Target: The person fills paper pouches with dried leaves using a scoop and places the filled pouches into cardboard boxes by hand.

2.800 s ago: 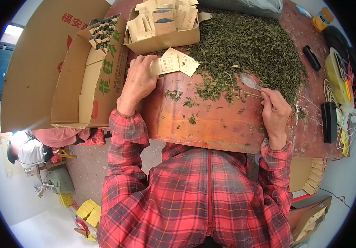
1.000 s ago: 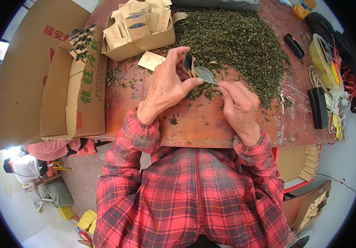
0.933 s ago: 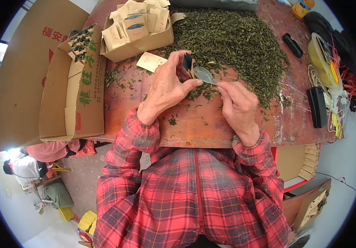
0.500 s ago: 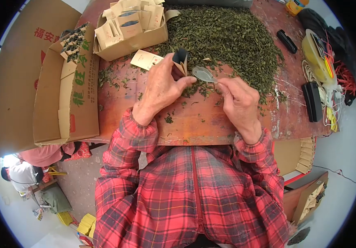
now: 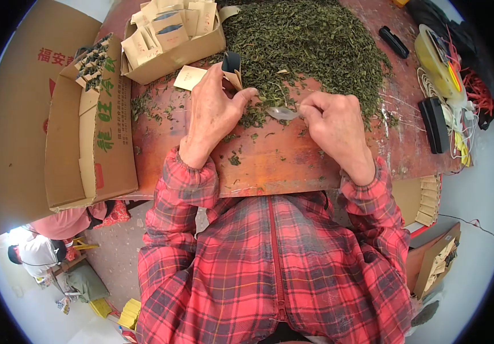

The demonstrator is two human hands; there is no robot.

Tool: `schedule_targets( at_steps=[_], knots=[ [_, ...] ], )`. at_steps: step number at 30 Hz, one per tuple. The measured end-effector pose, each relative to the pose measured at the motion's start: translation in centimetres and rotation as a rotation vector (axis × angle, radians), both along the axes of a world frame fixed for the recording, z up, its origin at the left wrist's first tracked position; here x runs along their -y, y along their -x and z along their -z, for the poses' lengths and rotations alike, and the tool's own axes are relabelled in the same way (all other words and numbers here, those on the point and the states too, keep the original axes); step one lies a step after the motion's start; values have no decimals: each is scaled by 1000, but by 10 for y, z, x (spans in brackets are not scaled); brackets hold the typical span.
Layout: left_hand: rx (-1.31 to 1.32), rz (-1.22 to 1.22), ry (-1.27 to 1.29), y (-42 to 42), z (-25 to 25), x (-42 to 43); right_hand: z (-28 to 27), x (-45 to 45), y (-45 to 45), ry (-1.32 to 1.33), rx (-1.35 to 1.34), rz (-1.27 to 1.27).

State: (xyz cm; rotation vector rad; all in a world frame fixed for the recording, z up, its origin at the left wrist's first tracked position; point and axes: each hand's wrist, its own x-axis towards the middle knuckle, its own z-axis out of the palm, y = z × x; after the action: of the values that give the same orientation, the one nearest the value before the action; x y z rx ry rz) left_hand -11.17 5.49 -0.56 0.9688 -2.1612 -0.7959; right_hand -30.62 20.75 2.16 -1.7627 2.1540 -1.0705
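Observation:
My left hand [image 5: 212,112] is wrapped round a small paper packet [image 5: 233,77], its dark-lined mouth open and facing up. In my right hand [image 5: 336,117], thumb and fingers pinch the handle of a clear plastic spoon [image 5: 282,113]. The spoon's bowl is low over scattered leaves, to the right of the packet and apart from it. Whether the bowl holds any leaves I cannot make out. Beyond both hands spreads a large heap of dried green leaves [image 5: 310,49]. Another tan packet [image 5: 189,78] lies on the table just left of my left hand.
A low carton [image 5: 181,57] full of tan packets stands at the back left. Left of it is a taller cardboard box [image 5: 115,149] with packets inside. Black cases [image 5: 432,125] and a yellowish container [image 5: 434,63] sit along the right of the red table [image 5: 270,166].
My right hand has drawn the spoon away from the packet, and the spoon now sits lower, seen flatter. My left hand, still round the packet, has shifted left. The whole view has also shifted slightly.

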Motion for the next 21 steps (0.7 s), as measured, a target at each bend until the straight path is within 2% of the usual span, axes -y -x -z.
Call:
schedule_targets(
  at_steps=[4,12,16,19,21],
  knots=[
    [51,4,88,6,3,10,10,21,5,87,-10,36],
    [116,-1,-75,17,-12,6,43,55,18,273,-183,69],
    [152,17,-166,20,-21,3,45,59,17,314,-185,51],
    [82,46,-3,21,-9,5,49,58,19,340,-196,39],
    [70,59,-52,21,-7,4,52,58,20,394,-200,28]
  ],
)
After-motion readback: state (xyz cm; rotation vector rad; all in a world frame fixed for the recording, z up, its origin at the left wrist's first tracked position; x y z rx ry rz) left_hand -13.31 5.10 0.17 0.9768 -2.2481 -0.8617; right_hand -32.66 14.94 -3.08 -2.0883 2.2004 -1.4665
